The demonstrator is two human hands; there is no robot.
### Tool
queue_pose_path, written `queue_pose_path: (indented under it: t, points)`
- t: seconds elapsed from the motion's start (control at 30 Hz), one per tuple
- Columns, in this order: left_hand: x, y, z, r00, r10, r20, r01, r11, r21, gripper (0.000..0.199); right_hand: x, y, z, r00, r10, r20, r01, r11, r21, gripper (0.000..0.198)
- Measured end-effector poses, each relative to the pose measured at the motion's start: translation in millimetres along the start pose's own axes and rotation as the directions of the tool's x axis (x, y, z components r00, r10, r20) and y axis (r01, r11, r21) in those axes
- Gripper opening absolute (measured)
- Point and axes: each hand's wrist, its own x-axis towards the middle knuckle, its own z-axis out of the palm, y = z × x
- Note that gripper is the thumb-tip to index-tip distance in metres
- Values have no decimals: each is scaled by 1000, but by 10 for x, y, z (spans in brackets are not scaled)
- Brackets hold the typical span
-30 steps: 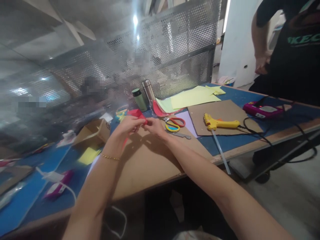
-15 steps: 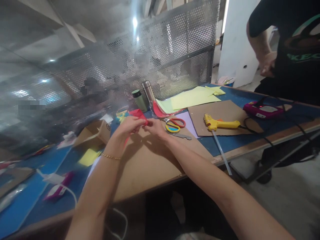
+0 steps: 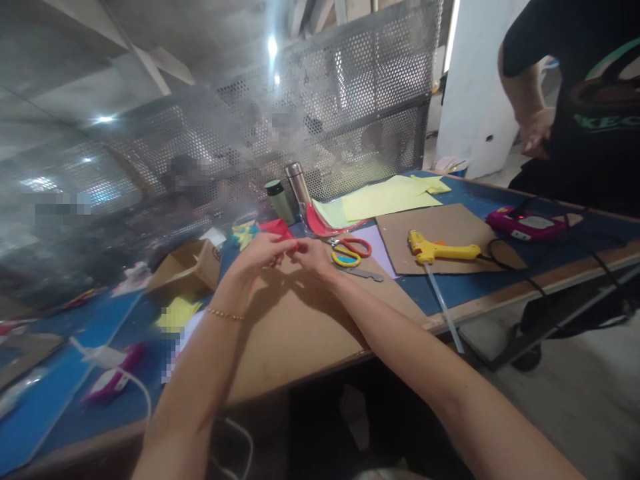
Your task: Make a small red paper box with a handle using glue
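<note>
Over the brown board [image 3: 300, 333], both my hands meet at a piece of red paper [image 3: 277, 229]. My left hand [image 3: 265, 252], with a beaded bracelet at the wrist, pinches the paper from the left. Facing it, my right hand [image 3: 314, 257] has its fingertips closed on a small red bit of it. Most of the paper between the fingers is hidden. Just right of my right hand lie scissors [image 3: 349, 257] with red and yellow handles, and a grey flat blade [image 3: 367, 274] beside them.
A yellow glue gun [image 3: 450, 251] with a glue stick rests on cardboard [image 3: 480, 223] at right. Behind stand a green bottle [image 3: 280, 202] and a steel flask [image 3: 299, 183]. A cardboard box [image 3: 200, 267] is at left. A person [image 3: 585, 100] stands at the far right.
My hands have come slightly closer together at the fingertips, and less red shows between them. Both still hold the red paper.
</note>
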Motion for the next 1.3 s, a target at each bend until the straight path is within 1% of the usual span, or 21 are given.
queue_pose_path:
  t: [0.2, 0.37, 0.47, 0.6, 0.7, 0.8, 0.93, 1.17, 1.3]
  points:
    - [-72, 99, 16, 996, 2, 84, 0, 1000, -29, 24, -34, -22, -49, 999, -9, -36, 7, 997, -76, 10]
    - [-60, 77, 16, 999, -50, 0, 50, 999, -13, 22, 11, 18, -32, 998, -52, -40, 46, 989, -140, 10]
    - [-26, 50, 7, 998, -63, -22, 63, 998, -2, 20, 24, 37, -12, 996, -72, -44, 64, 985, -158, 3]
    - [26, 60, -9, 996, -87, -26, 88, 996, 30, 18, 12, 48, -14, 995, -83, -56, 74, 985, -157, 23]
    - [71, 84, -23, 995, -95, -20, 96, 994, 53, 15, 9, 59, -30, 995, -80, -65, 69, 986, -155, 31]
    - [117, 97, -43, 994, -108, 14, 106, 992, 72, 14, 16, 75, -44, 994, -87, -62, 77, 986, -151, 27]
    - [156, 100, -67, 991, -128, 45, 122, 987, 102, 18, 34, 92, -52, 993, -101, -56, 91, 984, -154, 19]
    - [150, 122, -33, 990, -136, 44, 129, 982, 136, 18, 32, 75, -25, 994, -93, -65, 80, 978, -190, 10]
    - [152, 126, 4, 989, -141, 41, 134, 981, 139, 20, 43, 78, 3, 993, -87, -79, 69, 976, -207, 12]
